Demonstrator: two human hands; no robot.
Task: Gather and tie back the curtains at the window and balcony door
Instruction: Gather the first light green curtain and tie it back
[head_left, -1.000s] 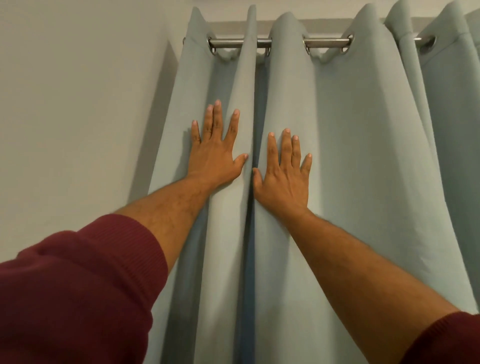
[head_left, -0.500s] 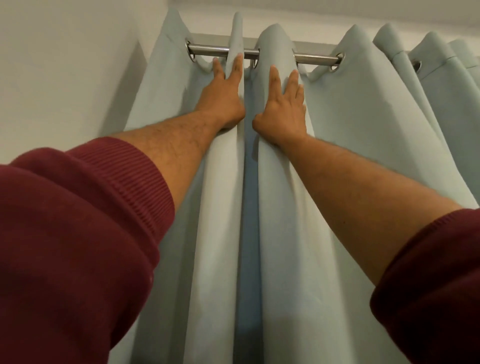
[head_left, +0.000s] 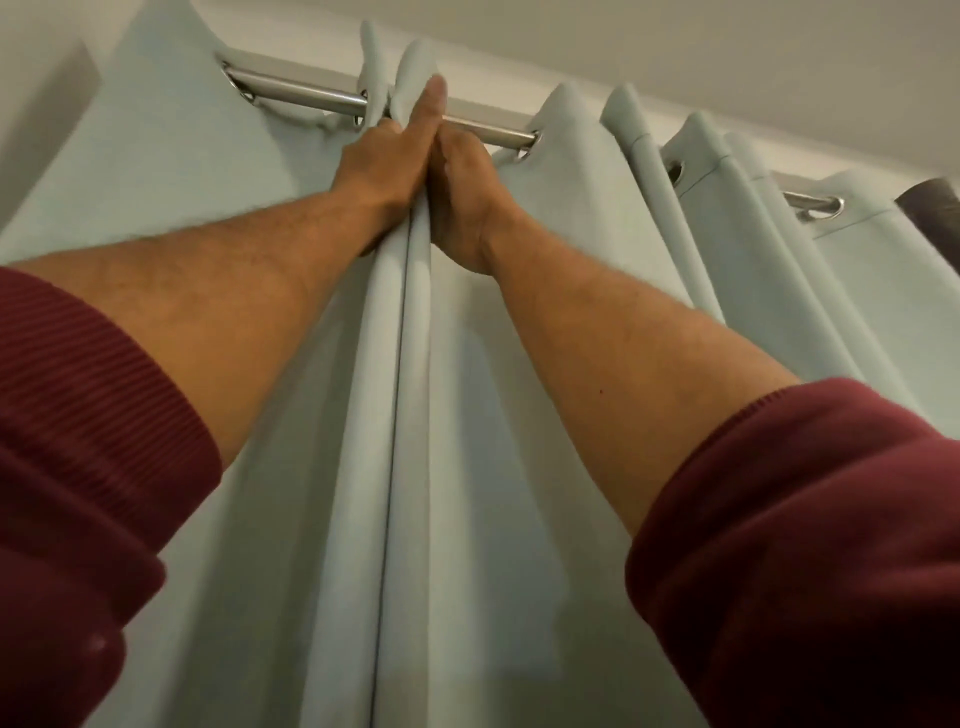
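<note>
A pale blue-green eyelet curtain (head_left: 524, 467) hangs in folds from a metal rod (head_left: 301, 96). Both my arms reach up to its top, just under the rod. My left hand (head_left: 382, 171) presses against the left side of two narrow folds, one finger pointing up past the rod. From the right, my right hand (head_left: 462, 208) closes on the same folds, its fingers hidden behind the fabric. The two hands touch and squeeze the folds together between them. Dark red sleeves cover both forearms near the camera.
A plain wall (head_left: 36, 119) meets the curtain on the left, with the ceiling (head_left: 675, 57) close above the rod. More curtain folds (head_left: 727, 208) and metal eyelets run to the right. A dark object (head_left: 930, 200) shows at the far right edge.
Both hands slid up the curtain from mid-height to the rod and came together, going from flat open palms to a squeeze on the two middle folds. The gap between those folds has shut.
</note>
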